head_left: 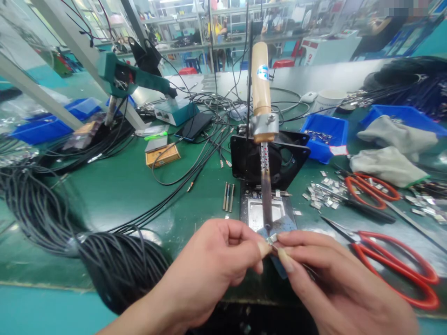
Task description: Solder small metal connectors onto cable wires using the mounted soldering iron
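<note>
A soldering iron (261,79) with a tan handle hangs upright in a metal clamp, its tip pointing down. Just below the tip, a small silver metal connector (271,238) is pinched by my right hand (321,270), with thumb and fingers pressed together. My left hand (223,265) is closed beside it, thumb against index finger, touching or nearly touching the piece; what it grips is too small to make out. A thin wire shows near my right fingers. Under the hands lie a blue cloth (279,267) and a metal tray (256,213).
Orange-handled scissors (398,265) lie at the right, with loose metal pieces (324,193) behind them. A black fan (237,158) stands behind the iron. Blue bins (338,130) and gloves (387,165) are at the back right. A bundle of black cables (118,265) fills the left.
</note>
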The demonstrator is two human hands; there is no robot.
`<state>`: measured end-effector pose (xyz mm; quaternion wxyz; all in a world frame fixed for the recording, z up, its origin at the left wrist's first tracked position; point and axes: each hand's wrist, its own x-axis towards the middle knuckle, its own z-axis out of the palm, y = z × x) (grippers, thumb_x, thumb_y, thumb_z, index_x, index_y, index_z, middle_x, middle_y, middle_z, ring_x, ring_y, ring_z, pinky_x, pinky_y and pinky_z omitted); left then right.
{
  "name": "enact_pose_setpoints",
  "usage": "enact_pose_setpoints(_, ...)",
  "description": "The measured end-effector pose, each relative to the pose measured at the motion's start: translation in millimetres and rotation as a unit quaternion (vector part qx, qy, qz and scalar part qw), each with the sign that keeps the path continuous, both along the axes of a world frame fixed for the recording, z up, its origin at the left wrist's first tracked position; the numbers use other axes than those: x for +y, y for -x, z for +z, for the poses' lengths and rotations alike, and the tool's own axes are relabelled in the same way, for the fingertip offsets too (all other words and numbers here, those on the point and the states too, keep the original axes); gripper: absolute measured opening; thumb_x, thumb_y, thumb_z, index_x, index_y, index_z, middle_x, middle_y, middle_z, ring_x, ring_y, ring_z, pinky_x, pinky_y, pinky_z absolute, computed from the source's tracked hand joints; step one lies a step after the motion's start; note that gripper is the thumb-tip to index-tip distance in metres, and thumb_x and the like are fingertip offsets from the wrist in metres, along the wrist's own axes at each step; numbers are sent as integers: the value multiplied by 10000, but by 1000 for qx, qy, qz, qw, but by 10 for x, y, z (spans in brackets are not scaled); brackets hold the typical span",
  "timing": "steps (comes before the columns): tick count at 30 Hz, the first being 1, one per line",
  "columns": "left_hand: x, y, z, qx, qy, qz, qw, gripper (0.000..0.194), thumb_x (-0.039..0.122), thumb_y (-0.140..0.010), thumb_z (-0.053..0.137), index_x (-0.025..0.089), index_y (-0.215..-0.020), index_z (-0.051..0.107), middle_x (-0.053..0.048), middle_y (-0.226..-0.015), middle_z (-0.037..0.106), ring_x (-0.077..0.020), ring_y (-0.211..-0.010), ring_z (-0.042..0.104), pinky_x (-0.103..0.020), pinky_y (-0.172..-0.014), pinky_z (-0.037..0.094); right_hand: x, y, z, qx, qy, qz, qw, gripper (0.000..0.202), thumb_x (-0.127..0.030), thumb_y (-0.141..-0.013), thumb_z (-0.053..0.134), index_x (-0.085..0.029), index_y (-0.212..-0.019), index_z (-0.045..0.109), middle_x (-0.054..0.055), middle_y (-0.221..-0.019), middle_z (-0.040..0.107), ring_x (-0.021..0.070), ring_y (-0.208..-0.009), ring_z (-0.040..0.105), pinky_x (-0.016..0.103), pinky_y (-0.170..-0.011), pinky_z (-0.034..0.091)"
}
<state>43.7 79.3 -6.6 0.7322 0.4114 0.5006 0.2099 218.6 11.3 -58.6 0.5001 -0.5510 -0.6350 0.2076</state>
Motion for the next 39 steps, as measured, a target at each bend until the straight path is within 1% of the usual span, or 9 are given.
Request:
enact_pose_setpoints(5,19,-6,7,-8,-3,-2,1000,239,308,-812,730,137,-675,633,16,-602,556,-52,-463,272,-275,-454,129,20,10,-12,-8,-8,5,1000,160,-141,-898,701,-282,-973,703,-37,-1070,751,99,-936,746,151,-865,584)
enact_pose_setpoints(10,31,-22,9,-6,-8,0,1000,222,302,-807,718,138,-681,639,17,-598,558,-51,-456,274,-264,-444,142,37,22,7,1,-8,7,1000,148,-141,-904,697,-276,-963,698,-37,-1070,744,95,-937,741,146,-860,583)
enact_pose_setpoints(14,45,-30,16,-4,-9,4,1000,194,268,-784,721,135,-672,636,14,-593,564,-46,-455,283,-245,-439,153,57,14,28,0,-12,8,1000,145,-145,-905,697,-275,-970,701,-38,-1070,746,91,-939,742,140,-852,585)
enact_pose_setpoints(20,49,-26,23,-10,-9,8,1000,221,275,-786,734,131,-652,633,12,-600,562,-41,-454,281,-238,-434,148,46,13,33,7,-21,13,1000,136,-147,-908,695,-269,-968,694,-38,-1063,744,82,-940,737,128,-853,580)
enact_pose_setpoints(29,45,-35,22,-17,-5,10,1000,233,265,-796,742,130,-642,631,16,-586,559,-37,-443,277,-238,-432,147,48,17,37,4,-17,2,1000,146,-143,-907,695,-276,-968,701,-39,-1061,746,81,-945,737,130,-862,577)
enact_pose_setpoints(34,48,-18,29,-22,-7,10,1000,225,253,-809,738,127,-651,640,14,-596,565,-37,-447,284,-234,-435,157,84,25,40,6,-34,3,999,120,-146,-900,698,-260,-939,704,-40,-1025,753,63,-902,740,94,-830,570)
enact_pose_setpoints(39,50,-31,38,-16,-6,15,1000,235,266,-799,749,127,-650,633,16,-589,558,-36,-443,281,-235,-434,152,90,31,51,7,-36,-5,999,104,-162,-903,694,-259,-934,712,-38,-1021,759,68,-903,746,100,-837,575)
